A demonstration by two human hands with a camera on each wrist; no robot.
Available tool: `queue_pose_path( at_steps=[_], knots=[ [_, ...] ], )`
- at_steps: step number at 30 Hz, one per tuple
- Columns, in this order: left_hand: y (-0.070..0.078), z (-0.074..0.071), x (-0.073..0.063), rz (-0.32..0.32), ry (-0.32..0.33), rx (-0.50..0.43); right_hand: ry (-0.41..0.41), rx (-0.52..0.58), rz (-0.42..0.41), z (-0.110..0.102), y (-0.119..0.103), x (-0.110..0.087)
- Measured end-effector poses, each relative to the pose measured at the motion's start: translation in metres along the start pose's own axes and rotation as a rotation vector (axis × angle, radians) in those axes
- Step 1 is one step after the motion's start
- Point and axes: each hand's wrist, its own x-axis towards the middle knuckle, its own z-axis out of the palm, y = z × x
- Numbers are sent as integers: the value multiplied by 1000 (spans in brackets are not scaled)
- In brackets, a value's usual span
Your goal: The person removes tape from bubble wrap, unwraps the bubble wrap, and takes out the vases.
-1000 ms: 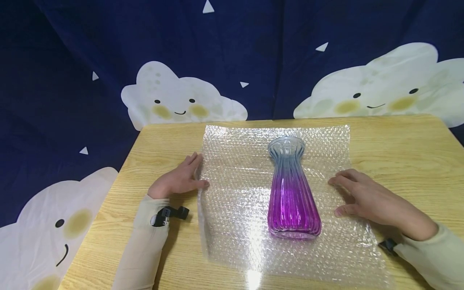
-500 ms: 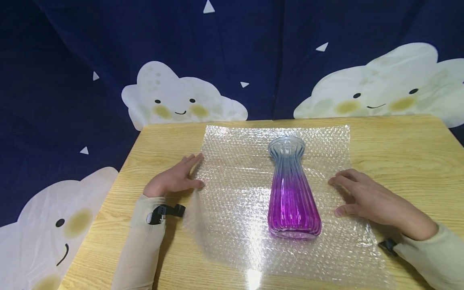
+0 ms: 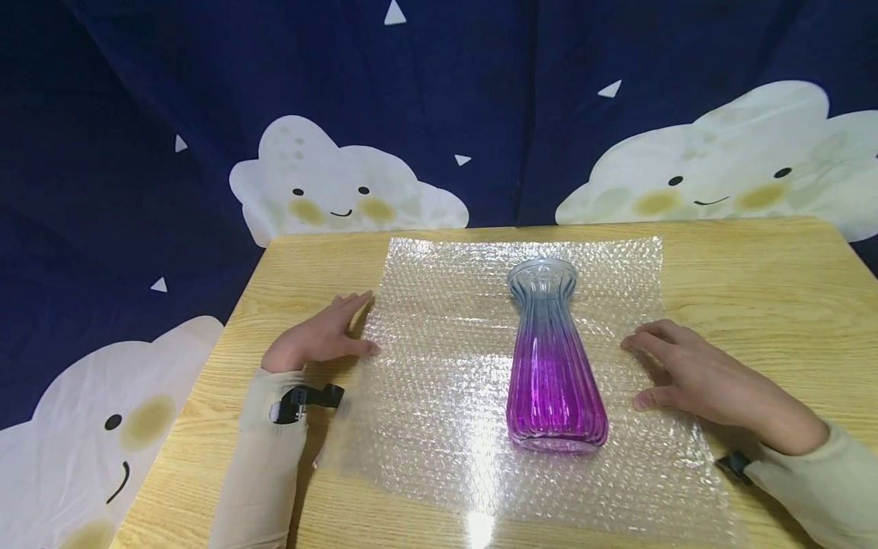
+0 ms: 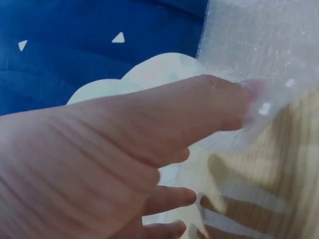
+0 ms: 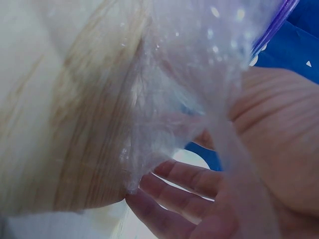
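A ribbed glass vase (image 3: 555,374), clear blue-grey at the neck and purple at the base, lies on its side on a sheet of bubble wrap (image 3: 439,412). Its mouth points to the far edge of the table. My left hand (image 3: 318,335) is at the sheet's left edge, fingers extended; in the left wrist view the thumb (image 4: 219,102) meets the bubble wrap (image 4: 249,40). On the right side of the sheet rests my right hand (image 3: 700,374), thumb and fingers spread apart. The right wrist view shows the fingers (image 5: 184,194) loosely bent, with wrap in front of the thumb.
The wooden table (image 3: 761,282) carries the sheet, which reaches near its far edge. Behind hangs a dark blue curtain (image 3: 494,84) with smiling clouds and white triangles. Each sleeve carries a small black wrist camera (image 3: 318,396).
The left hand has drawn back to the left, and the sheet's near-left part has unfolded outward and flattened. The right hand and the vase have stayed in place.
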Motion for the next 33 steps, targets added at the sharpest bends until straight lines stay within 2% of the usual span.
queue_pose_path(
  at_steps=[9, 20, 33],
  knots=[
    [3, 0, -1, 18, 41, 22, 4, -3, -7, 0, 1, -1],
    [18, -9, -13, 33, 134, 13, 3, -5, -1, 0, 1, 0],
    [51, -14, -26, 75, 357, 39, -6, -5, 6, 1, 0, 0]
  ],
)
